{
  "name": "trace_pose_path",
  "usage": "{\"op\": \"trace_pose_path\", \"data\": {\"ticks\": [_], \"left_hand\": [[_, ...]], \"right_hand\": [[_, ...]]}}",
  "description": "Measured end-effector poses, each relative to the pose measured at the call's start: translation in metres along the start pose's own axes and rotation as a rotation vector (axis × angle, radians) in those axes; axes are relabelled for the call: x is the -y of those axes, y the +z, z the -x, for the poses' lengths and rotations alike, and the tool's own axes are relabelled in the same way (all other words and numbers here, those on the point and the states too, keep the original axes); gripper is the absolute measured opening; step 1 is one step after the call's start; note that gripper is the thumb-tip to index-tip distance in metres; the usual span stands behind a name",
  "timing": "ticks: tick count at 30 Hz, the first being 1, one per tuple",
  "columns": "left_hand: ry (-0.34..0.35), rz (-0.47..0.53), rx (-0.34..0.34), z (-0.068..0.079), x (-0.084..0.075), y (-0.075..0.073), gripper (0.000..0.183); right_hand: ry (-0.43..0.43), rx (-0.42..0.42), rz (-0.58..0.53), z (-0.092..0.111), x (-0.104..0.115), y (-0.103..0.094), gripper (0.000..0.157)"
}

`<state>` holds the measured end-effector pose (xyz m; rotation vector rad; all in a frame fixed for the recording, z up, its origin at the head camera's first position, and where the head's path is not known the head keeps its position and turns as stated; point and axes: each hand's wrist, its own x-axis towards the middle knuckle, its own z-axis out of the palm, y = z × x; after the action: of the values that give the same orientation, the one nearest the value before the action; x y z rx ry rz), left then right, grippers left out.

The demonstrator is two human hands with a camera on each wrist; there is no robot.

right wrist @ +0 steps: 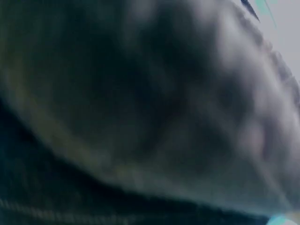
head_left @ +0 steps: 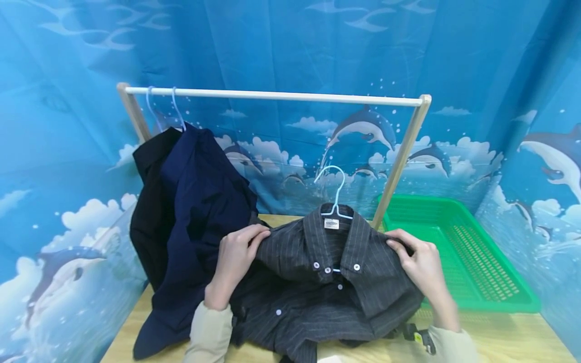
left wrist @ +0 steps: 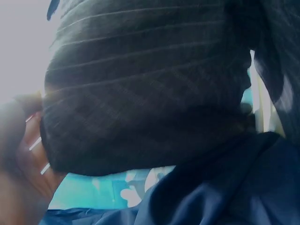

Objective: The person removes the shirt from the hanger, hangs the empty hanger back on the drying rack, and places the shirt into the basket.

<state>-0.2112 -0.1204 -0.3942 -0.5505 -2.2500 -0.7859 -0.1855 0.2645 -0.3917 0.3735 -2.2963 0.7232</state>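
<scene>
A dark grey pinstriped shirt (head_left: pixel 290 252) with white buttons is spread between my two hands, its collar facing me. Inside its neck sits a light blue hanger (head_left: pixel 337 199), the hook standing up above the collar. My left hand (head_left: pixel 238 257) pinches the shoulder on the left between thumb and fingers. On the opposite shoulder, my right hand (head_left: pixel 419 262) pinches the cloth the same way. The left wrist view shows the striped fabric (left wrist: pixel 140 93) close up beside the fingers (left wrist: pixel 35 145). Blurred cloth fills the right wrist view, hiding the right fingers there.
Behind the shirt stands a rack with a white rail (head_left: pixel 272 95) and wooden posts. A navy garment (head_left: pixel 195 217) and a black garment (head_left: pixel 147 217) hang at its left end, the navy one close to my left hand. A green basket (head_left: pixel 522 297) sits at the right on the wooden table (head_left: pixel 540 338).
</scene>
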Motion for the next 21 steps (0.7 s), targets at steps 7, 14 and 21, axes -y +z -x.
{"op": "trace_pose_path", "data": {"ticks": [7,14,21], "left_hand": [[0.066,-0.038,-0.073,0.0,-0.011,0.015,0.012],[0.168,-0.133,-0.14,0.0,-0.022,0.029,0.007],[0.211,-0.193,-0.095,0.001,-0.026,0.037,0.011]], "right_hand": [[-0.029,0.006,-0.043,-0.001,0.009,0.008,0.02],[-0.048,0.048,-0.072,0.0,0.017,0.019,0.021],[-0.096,0.098,-0.097,0.003,0.027,0.029,0.025]]}}
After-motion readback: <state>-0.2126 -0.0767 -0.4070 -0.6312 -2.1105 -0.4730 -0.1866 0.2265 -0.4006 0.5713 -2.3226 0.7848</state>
